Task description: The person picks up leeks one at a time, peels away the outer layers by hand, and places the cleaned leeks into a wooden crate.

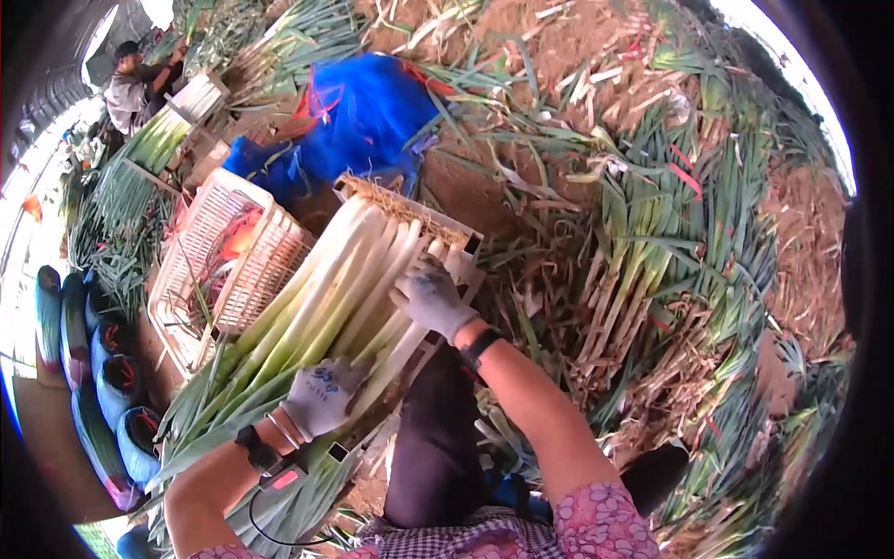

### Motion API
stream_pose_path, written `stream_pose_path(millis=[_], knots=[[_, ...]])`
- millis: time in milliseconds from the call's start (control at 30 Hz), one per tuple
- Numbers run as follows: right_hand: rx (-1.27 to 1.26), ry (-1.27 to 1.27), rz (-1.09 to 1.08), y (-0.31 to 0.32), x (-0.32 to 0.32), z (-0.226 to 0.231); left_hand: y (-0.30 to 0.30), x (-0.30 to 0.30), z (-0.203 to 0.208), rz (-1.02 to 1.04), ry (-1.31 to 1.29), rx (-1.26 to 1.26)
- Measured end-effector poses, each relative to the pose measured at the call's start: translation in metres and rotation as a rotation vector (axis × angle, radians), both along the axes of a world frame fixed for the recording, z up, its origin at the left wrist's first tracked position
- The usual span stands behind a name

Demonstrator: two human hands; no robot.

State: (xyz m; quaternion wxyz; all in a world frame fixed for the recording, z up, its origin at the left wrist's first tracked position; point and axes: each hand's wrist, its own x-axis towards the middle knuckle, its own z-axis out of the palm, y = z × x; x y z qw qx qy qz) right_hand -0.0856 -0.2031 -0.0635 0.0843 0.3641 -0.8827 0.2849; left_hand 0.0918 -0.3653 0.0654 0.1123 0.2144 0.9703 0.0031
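A row of long green onions (321, 279) lies in a wooden tray, white stems and roots against the end board (410, 212), leaves fanning toward the lower left. My left hand (323, 396), in a light grey glove, is closed over the stalks where white turns to green. Gloved the same way, my right hand (430, 296) curls round a white stem at the tray's right side, close to the roots. Its fingertips are partly lost among the stems. Dark bands circle both wrists.
A pale plastic basket (233, 252) with red and orange material stands left of the tray. Behind lies blue netting (358, 116). Wrapped onion bundles (112, 391) stand at far left. Loose onions (643, 214) and husks cover the right ground. Another person (140, 88) works at another tray.
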Motion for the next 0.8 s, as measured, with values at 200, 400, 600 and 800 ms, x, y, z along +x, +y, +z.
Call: stream_pose_path(millis=[200,400,600,800], knots=[[-0.257,0.032,-0.043,0.014,0.003,-0.005,0.009,-0.012,-0.003,-0.049,0.014,0.038],[-0.560,-0.203,-0.258,0.107,0.082,-0.006,-0.006,-0.019,-0.004,-0.028,0.017,-0.153],[-0.026,-0.586,-0.913,0.371,0.188,-0.134,0.151,-0.069,0.057,-0.211,-0.068,0.275],[-0.730,-0.626,-1.628,0.466,0.221,-0.150,0.342,-0.050,-0.008,-0.589,-0.309,0.796]])
